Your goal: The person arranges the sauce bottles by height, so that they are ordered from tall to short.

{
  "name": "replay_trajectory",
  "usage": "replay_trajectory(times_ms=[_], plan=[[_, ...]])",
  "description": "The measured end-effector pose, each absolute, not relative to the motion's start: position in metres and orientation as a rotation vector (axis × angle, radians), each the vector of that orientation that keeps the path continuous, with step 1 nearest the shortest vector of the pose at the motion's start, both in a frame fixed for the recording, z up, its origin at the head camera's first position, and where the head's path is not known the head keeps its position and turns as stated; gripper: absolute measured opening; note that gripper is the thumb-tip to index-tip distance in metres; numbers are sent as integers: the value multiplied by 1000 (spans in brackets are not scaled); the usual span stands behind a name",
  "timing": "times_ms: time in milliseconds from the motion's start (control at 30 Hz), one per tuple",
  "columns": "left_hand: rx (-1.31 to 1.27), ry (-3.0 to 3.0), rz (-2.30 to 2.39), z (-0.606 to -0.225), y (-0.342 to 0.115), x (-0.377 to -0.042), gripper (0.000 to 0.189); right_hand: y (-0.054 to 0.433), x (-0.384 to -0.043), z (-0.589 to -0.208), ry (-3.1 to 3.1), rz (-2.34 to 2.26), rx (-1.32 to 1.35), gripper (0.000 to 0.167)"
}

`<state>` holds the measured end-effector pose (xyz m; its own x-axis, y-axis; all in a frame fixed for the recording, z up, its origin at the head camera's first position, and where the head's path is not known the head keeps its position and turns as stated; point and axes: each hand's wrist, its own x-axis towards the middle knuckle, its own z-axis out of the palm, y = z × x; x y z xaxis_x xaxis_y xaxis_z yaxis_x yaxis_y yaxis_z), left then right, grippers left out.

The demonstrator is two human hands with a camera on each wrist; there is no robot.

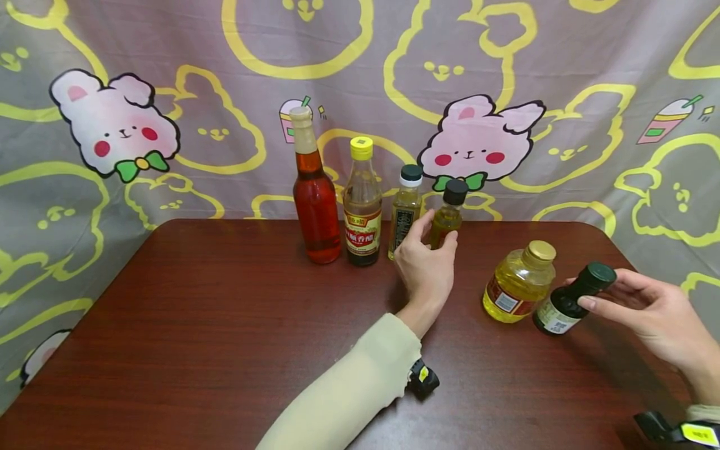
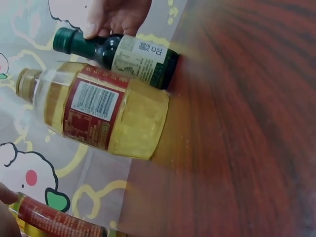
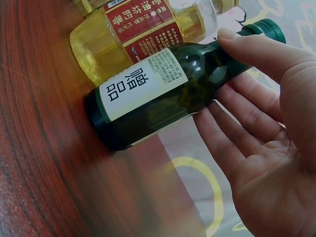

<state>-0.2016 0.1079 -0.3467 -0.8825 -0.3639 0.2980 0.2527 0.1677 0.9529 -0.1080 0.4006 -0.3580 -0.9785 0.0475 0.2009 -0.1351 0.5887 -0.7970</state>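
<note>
My left hand grips a small oil bottle with a black cap, thumb and fingers on either side of it. In the left wrist view its red label shows at the lower left. My right hand pinches a dark green bottle near its green cap, thumb on the near side and fingers behind. Its white label faces the right wrist camera. Just left of that bottle stands a wide bottle of yellow oil with a gold cap and a red label.
Left of my left hand stand a slim bottle with a dark cap, a yellow-capped vinegar bottle and a tall bottle of red liquid. They line the back of the brown table, before a patterned cloth.
</note>
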Motion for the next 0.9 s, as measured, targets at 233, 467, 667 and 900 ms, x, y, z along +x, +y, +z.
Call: replay_trajectory(times_ms=[233, 467, 667, 900], plan=[[-75, -1837, -1843, -341, 101, -190, 40, 401, -109, -358, -2611, 1343, 73, 41], [-452, -1887, -1901, -341, 105, -176, 43, 402, -109, -358, -2583, 1396, 109, 39], [-667, -2104, -2056, -346, 115, -172, 53, 403, -109, -360, -2539, 1460, 162, 42], [-668, -2337, -2091, -350, 126, -171, 64, 405, -110, -362, -2516, 1505, 205, 44]])
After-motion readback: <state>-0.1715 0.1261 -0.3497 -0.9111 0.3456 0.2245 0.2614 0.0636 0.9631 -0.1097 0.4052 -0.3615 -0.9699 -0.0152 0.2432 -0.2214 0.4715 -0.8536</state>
